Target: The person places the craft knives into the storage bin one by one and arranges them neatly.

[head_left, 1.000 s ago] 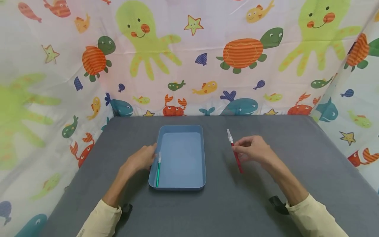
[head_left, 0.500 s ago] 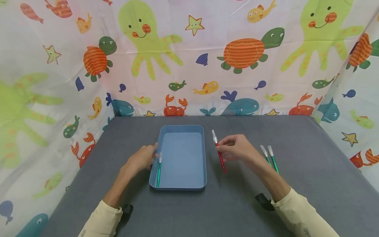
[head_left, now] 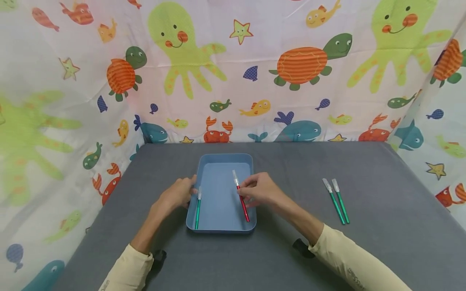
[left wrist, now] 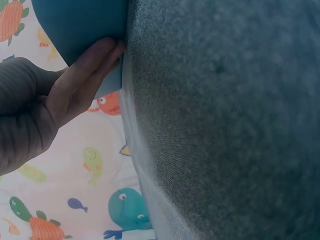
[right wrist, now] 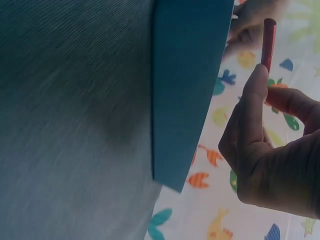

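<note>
A shallow blue tray lies on the grey table. My left hand holds its left wall, fingers along the outer side in the left wrist view. My right hand pinches a slim red craft knife with a translucent cap, over the right part of the tray. In the right wrist view the red handle's end sticks out past the fingertips, above the tray's wall. A green craft knife with a similar cap lies inside the tray along the left wall.
Two more green capped craft knives lie side by side on the table to the right. A curtain printed with sea animals stands behind and at both sides of the table.
My right hand has moved left with the red craft knife, from beside the tray to over it. The two green craft knives at the right have come into sight. The left hand stays at the tray.
</note>
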Demonstrator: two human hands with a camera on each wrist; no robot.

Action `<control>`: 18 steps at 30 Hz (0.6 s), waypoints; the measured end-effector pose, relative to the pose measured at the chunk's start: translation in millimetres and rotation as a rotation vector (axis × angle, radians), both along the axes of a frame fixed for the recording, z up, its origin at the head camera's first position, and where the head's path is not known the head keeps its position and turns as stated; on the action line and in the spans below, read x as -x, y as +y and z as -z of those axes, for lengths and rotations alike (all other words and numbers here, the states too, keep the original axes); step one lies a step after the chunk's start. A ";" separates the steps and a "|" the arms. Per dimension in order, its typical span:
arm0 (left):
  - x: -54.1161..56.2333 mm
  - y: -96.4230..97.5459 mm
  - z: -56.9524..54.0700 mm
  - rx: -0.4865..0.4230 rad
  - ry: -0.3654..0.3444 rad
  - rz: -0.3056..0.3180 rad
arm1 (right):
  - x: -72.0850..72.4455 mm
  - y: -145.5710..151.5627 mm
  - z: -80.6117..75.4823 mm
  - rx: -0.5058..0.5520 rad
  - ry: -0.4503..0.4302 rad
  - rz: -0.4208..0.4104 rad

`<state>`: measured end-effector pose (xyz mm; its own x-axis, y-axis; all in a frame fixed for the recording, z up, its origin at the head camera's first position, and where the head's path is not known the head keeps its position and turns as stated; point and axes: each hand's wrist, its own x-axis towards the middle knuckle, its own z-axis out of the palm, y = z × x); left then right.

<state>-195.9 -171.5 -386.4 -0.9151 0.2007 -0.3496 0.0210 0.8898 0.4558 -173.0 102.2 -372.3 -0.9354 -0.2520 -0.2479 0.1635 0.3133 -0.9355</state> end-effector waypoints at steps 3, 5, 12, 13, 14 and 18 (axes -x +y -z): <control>-1.3 -0.9 -0.5 -0.012 0.008 0.005 | 3.5 -15.3 0.9 0.034 -0.018 0.002; -1.8 -2.1 -0.3 -0.020 0.009 0.002 | 5.5 -26.6 1.9 0.037 -0.029 -0.012; 1.3 -0.6 -1.7 -0.005 -0.011 -0.006 | 9.5 -62.0 10.0 0.003 -0.028 -0.077; 1.7 -0.7 -1.7 0.000 -0.014 -0.005 | 9.9 -66.4 11.4 0.002 -0.032 -0.076; 2.2 -0.7 -1.5 0.005 -0.014 -0.004 | 10.2 -70.7 13.2 -0.005 -0.037 -0.075; 3.2 -1.0 0.5 0.005 -0.003 0.005 | 9.2 -84.7 20.7 -0.029 -0.049 -0.064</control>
